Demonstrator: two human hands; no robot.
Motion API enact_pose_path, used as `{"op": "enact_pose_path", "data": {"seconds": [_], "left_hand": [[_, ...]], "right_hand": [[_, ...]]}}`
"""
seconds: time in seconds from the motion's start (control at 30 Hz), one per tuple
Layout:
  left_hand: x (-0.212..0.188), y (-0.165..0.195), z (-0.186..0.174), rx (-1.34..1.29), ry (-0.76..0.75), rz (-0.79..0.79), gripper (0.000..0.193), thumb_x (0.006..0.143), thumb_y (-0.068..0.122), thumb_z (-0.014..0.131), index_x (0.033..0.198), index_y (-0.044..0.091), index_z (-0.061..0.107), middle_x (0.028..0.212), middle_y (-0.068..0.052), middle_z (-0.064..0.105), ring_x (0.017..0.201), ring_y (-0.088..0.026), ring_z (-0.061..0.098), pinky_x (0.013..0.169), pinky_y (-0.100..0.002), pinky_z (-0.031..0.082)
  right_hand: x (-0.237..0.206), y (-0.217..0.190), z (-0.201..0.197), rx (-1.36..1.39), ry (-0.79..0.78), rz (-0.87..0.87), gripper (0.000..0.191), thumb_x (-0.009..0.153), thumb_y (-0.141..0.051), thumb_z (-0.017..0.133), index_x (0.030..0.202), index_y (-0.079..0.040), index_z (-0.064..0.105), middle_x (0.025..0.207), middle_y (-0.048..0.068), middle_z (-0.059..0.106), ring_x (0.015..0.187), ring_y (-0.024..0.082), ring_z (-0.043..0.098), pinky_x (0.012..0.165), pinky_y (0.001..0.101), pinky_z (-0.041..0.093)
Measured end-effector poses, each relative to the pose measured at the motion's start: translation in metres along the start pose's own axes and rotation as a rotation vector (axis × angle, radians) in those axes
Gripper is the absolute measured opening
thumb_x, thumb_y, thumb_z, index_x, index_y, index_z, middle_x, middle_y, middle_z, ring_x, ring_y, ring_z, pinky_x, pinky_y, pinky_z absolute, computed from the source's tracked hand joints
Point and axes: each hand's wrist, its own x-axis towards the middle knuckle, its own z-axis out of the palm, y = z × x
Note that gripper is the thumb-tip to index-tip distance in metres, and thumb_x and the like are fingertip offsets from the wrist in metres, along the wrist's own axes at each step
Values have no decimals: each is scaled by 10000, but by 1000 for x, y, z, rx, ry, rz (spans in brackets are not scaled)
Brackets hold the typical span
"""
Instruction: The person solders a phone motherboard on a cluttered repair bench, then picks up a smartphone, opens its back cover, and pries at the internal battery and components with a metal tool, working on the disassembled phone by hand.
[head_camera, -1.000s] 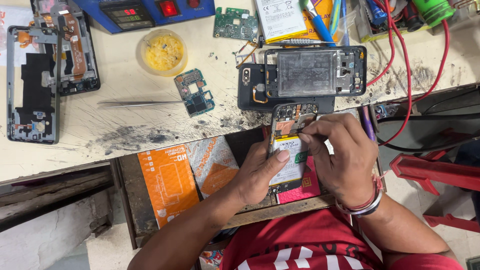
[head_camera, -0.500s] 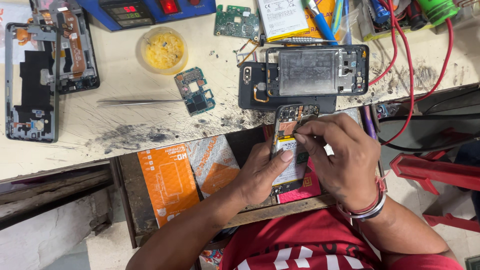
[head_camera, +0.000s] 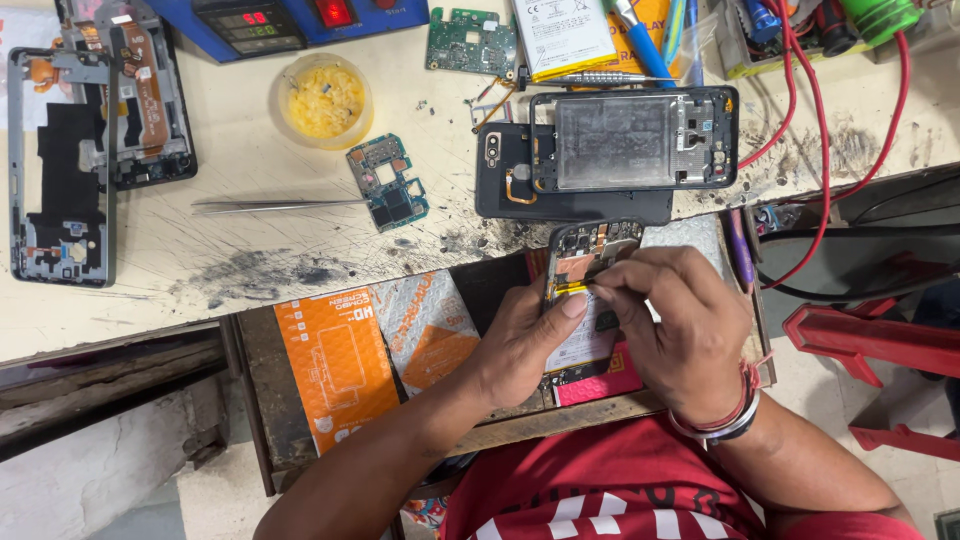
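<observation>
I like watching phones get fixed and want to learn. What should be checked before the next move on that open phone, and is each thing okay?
1. Open phone held steady: ok, the left hand grips its side, thumb on the yellow strip.
2. Right hand on the work spot: ok, its fingertips pinch at the strip's end.
3. Whether the strip is loose or stuck: cannot tell, fingers hide it.
4. Tweezers within reach: ok, lying on the bench, unused.
5. Small circuit board safe: ok, apart from the hands, beside the tweezers' tips.
6. Red wires clear of the hands: ok, they hang to the right.
</observation>
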Motion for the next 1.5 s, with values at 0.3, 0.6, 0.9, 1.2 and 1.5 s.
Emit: {"op": "enact_pose_path", "data": {"seconds": [0.3, 0.6, 0.9, 1.2, 1.5], "left_hand": [[1, -9, 0, -44, 73, -106, 443, 1124, 379, 528, 1266, -17, 666, 1045, -22, 661, 981, -75, 562, 869, -274, 482], [0, -12, 1, -252, 74, -185, 393, 1091, 326, 558, 1311, 11, 642, 1058, -26, 716, 951, -82, 668, 833, -282, 570], [0, -6, 2, -27, 51, -72, 401, 1127, 317, 530, 1359, 7, 633, 1034, 3, 684, 943, -47, 595, 829, -259, 527], [3, 0, 2, 56, 50, -43, 402, 1127, 328, 511, 1336, 10, 641, 1049, -19, 716, 959, -52, 624, 832, -269, 544], [2, -3, 3, 49, 117, -118, 370, 1092, 304, 594, 1281, 4, 700, 944, 8, 658, 866, -51, 565, 748, -258, 496]], "right_hand": [[-17, 4, 0, -67, 23, -196, 286, 770, 44, 824, 1033, -62, 789, 902, 70, 685, 742, 216, 674, 623, 349, 529], [-40, 22, -13, 22, 130, -19, 284, 869, 67, 815, 1107, -69, 742, 1009, 83, 685, 851, 191, 697, 695, 284, 551], [-23, 15, -13, -52, -1, -85, 383, 813, -24, 863, 1166, -124, 754, 1002, 85, 700, 846, 204, 700, 697, 337, 545], [-22, 13, -8, -9, -28, -75, 353, 812, -21, 855, 1126, -148, 755, 1021, 59, 683, 876, 182, 709, 711, 322, 562], [-27, 22, -8, -92, -53, -181, 474, 732, 46, 781, 1160, -158, 781, 1074, 79, 704, 863, 219, 713, 676, 338, 561]]}}
